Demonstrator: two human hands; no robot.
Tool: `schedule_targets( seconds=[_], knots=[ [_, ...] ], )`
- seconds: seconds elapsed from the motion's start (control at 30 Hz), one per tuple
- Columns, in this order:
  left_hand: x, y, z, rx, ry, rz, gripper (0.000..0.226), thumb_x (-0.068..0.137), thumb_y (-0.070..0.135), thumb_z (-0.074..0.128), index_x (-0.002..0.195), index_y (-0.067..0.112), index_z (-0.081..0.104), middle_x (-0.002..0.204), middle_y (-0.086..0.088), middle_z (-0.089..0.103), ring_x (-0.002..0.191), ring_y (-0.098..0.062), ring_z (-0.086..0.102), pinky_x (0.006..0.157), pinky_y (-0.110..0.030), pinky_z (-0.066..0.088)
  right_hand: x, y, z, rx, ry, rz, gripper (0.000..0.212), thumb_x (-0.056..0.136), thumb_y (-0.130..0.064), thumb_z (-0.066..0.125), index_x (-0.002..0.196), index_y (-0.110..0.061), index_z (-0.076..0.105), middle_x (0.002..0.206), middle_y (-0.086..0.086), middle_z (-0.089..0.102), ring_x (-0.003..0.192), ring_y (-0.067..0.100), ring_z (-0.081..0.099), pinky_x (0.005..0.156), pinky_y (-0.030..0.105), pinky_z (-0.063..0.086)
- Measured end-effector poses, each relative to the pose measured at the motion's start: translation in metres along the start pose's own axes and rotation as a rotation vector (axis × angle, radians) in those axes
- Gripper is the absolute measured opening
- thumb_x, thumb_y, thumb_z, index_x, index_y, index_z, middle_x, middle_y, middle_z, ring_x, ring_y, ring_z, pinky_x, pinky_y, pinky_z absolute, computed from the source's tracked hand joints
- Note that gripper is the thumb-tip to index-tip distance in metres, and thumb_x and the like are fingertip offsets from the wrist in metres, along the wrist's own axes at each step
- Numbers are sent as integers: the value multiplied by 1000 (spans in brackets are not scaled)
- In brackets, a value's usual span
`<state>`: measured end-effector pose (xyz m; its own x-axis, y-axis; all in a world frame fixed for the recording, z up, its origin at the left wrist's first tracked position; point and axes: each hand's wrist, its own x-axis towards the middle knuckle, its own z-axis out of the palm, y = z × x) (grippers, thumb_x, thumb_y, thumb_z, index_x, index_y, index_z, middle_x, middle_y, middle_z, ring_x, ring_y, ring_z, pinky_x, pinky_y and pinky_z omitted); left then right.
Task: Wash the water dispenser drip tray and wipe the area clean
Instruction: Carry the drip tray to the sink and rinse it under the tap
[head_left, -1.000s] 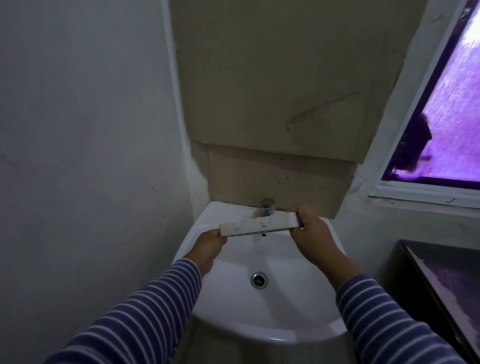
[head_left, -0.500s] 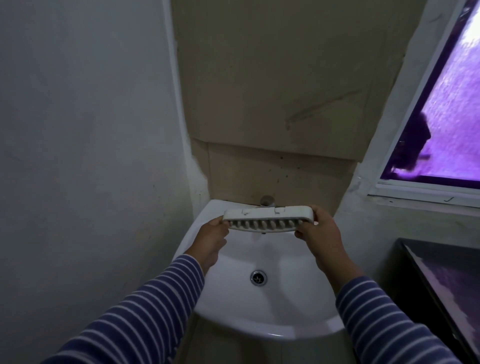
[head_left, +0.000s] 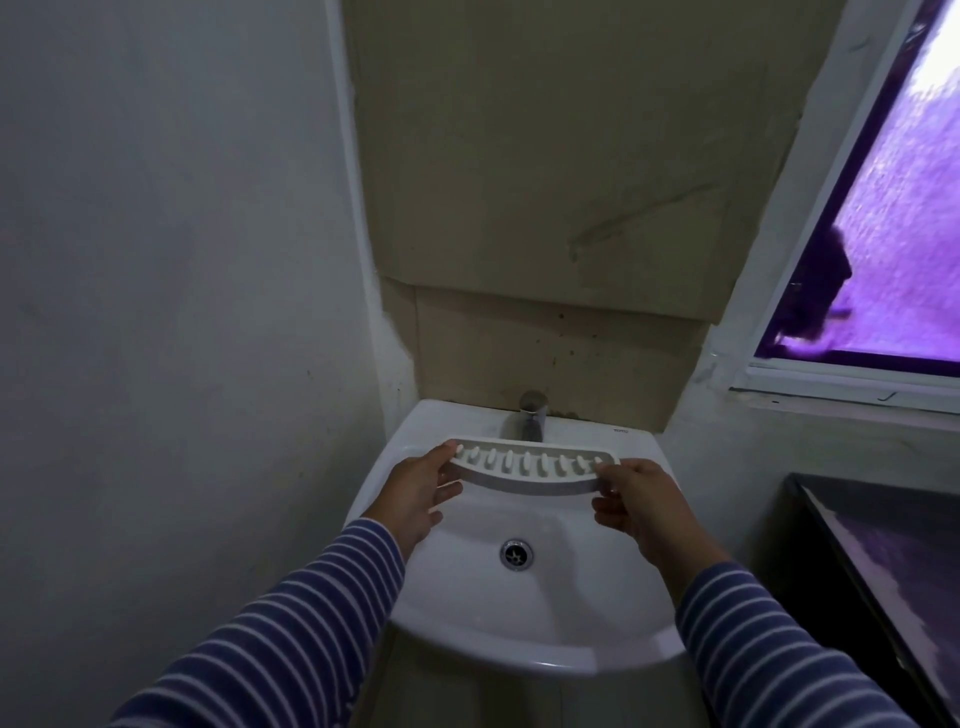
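I hold a white slotted drip tray (head_left: 530, 470) level over the white sink (head_left: 524, 618), just in front of the metal tap (head_left: 531, 418). Its slotted face points up toward me. My left hand (head_left: 418, 493) pinches the tray's left end with the thumb on top. My right hand (head_left: 641, 506) pinches the right end the same way. No water stream shows under the tap. The drain (head_left: 516, 553) lies open below the tray.
A pale wall closes in on the left and a beige tiled panel stands behind the sink. A window (head_left: 893, 218) with purple light sits at the upper right. A dark counter (head_left: 893, 571) runs along the right edge.
The tray has turned from edge-on to slotted face up and come lower and nearer me. Both hands shifted their grip to the tray's ends.
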<state>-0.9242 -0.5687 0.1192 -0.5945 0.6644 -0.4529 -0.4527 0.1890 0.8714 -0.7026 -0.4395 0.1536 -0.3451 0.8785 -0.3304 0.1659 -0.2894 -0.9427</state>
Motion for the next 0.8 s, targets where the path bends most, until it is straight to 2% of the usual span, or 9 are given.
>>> schedule_targets(
  seconds=[0.1, 0.17, 0.23, 0.3, 0.37, 0.5, 0.67, 0.73, 0.8],
  knots=[
    [0, -2, -3, 8, 10, -5, 29, 79, 46, 70, 95, 21, 70, 87, 2, 73, 93, -18, 66, 95, -45, 32, -1, 0, 2, -17, 19, -4, 21, 89, -22, 63, 106, -10, 57, 94, 15, 65, 79, 26, 64, 63, 35, 56],
    [2, -3, -5, 1, -4, -6, 29, 81, 43, 71, 96, 19, 69, 84, 1, 74, 90, -19, 66, 90, -40, 42, -3, -1, 4, -64, 29, -34, 24, 89, -26, 63, 107, -12, 58, 96, 12, 66, 83, 24, 63, 65, 34, 53],
    [2, -3, -8, -44, -30, -20, 26, 81, 39, 72, 94, 16, 70, 69, 2, 72, 73, -18, 65, 66, -33, 51, -8, -1, 5, -130, 27, -57, 26, 88, -30, 64, 107, -13, 59, 97, 9, 65, 86, 22, 61, 64, 29, 47],
    [2, -3, -12, -90, -41, -34, 25, 80, 35, 74, 92, 13, 71, 63, 0, 68, 54, -15, 59, 50, -27, 49, -13, 0, 5, -134, 24, -66, 24, 88, -30, 64, 105, -14, 59, 98, 8, 64, 88, 21, 59, 60, 27, 42],
    [4, -4, -15, -72, -46, -40, 26, 80, 36, 74, 94, 15, 71, 71, 0, 69, 62, -16, 61, 54, -29, 49, -16, 1, 7, -126, 29, -73, 23, 88, -29, 65, 104, -14, 59, 99, 9, 65, 89, 22, 60, 62, 29, 44],
    [7, -2, -18, 13, -35, -37, 29, 81, 43, 70, 99, 21, 68, 92, 2, 71, 95, -19, 63, 82, -39, 43, -21, 3, 10, -61, 7, -63, 25, 89, -28, 65, 109, -14, 59, 102, 9, 65, 92, 26, 63, 73, 38, 57],
    [12, 0, -22, 17, -76, -54, 31, 79, 45, 72, 99, 22, 70, 94, -1, 72, 96, -23, 63, 66, -35, 49, -24, 8, 14, -63, 49, -62, 24, 89, -30, 64, 107, -14, 59, 103, 7, 64, 92, 23, 59, 73, 32, 50],
    [14, -1, -22, 9, -81, -56, 29, 79, 43, 73, 98, 20, 71, 93, -2, 71, 93, -23, 63, 64, -34, 50, -25, 11, 16, -15, 41, -43, 24, 90, -28, 63, 109, -13, 58, 103, 9, 63, 93, 25, 61, 79, 37, 54],
    [15, 0, -20, 0, -90, -58, 27, 81, 41, 72, 97, 20, 71, 89, -2, 70, 88, -22, 63, 63, -33, 50, -28, 13, 17, 39, 34, -28, 24, 91, -26, 62, 109, -11, 58, 103, 12, 63, 91, 28, 63, 74, 38, 57]
  ],
)
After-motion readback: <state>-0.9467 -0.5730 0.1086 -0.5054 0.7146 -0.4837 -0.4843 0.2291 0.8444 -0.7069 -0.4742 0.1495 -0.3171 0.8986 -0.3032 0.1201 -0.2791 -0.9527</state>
